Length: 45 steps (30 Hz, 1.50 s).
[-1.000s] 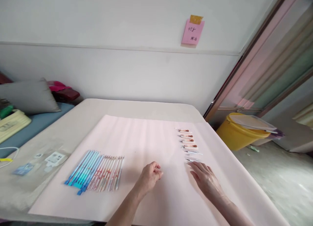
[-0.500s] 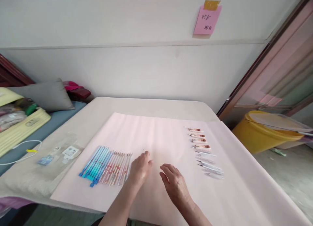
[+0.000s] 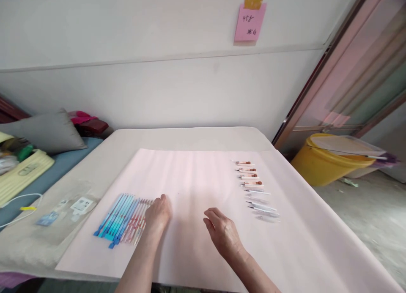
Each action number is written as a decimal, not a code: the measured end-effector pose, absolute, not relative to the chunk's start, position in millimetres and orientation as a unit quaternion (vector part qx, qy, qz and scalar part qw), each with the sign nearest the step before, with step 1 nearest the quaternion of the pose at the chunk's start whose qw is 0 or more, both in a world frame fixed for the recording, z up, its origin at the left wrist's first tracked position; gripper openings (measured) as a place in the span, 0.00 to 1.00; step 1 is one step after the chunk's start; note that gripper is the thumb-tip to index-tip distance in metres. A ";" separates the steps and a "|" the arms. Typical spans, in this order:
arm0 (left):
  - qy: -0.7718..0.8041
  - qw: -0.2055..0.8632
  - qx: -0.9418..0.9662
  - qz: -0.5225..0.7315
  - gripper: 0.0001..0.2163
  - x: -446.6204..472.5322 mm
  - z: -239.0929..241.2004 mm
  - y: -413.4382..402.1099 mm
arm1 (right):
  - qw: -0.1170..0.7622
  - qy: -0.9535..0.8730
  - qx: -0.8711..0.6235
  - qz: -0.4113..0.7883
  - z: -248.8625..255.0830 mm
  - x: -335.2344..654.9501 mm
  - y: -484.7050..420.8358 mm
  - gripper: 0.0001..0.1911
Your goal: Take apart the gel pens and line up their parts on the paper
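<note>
Over the right end of a row of slim pens lies my left hand [image 3: 159, 212], back up. Its fingers bend downward, their tips hidden, so whether it grips a pen cannot be told. Blue-barrelled pens [image 3: 118, 214] form the left part of the row, and pale pens with red patterns [image 3: 137, 221] come after them, partly covered by my hand. My right hand [image 3: 223, 231] hovers near the middle of the pink sheet [image 3: 187, 246], holding nothing, fingers loosely bent and thumb apart. Right of it, pens with brown figures [image 3: 250, 176] and whitish clear pens [image 3: 261, 207] lie in a column.
Clear plastic packaging [image 3: 80, 206] lies on the pale table cover [image 3: 104, 157] at left. Beyond are a grey pillow [image 3: 47, 132] and a yellow ribbed case [image 3: 30, 170]. A yellow bin [image 3: 320, 162] stands right of the table. A pink note [image 3: 250, 22] is taped to the wall.
My left hand has moved left onto the right end of the pen row, covering several pale pens. My right hand stays near the middle. The view has turned slightly right.
</note>
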<state>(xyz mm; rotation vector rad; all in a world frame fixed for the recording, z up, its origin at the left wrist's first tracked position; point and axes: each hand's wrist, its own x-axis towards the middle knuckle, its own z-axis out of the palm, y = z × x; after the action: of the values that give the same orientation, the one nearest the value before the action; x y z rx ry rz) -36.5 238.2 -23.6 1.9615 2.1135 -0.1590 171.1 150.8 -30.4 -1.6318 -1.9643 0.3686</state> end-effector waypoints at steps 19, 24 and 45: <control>0.530 0.571 0.584 0.227 0.20 13.5 -25.8 221.5 | 0.321 -0.587 -0.635 0.385 -29.9 157.5 153.6 0.10; 0.435 0.687 0.478 0.332 0.13 25.2 -14.6 210.0 | 0.405 -0.389 -0.521 0.643 -26.5 152.8 154.5 0.16; 0.437 0.710 0.325 0.447 0.13 35.2 -20.4 205.7 | 0.367 -0.488 -0.618 0.495 -32.9 151.7 156.3 0.12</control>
<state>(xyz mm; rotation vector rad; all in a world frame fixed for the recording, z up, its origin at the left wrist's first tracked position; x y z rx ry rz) 35.2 205.7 -20.4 0.7206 0.9687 0.9924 151.7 156.3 -32.9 -1.5883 -1.2530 1.2723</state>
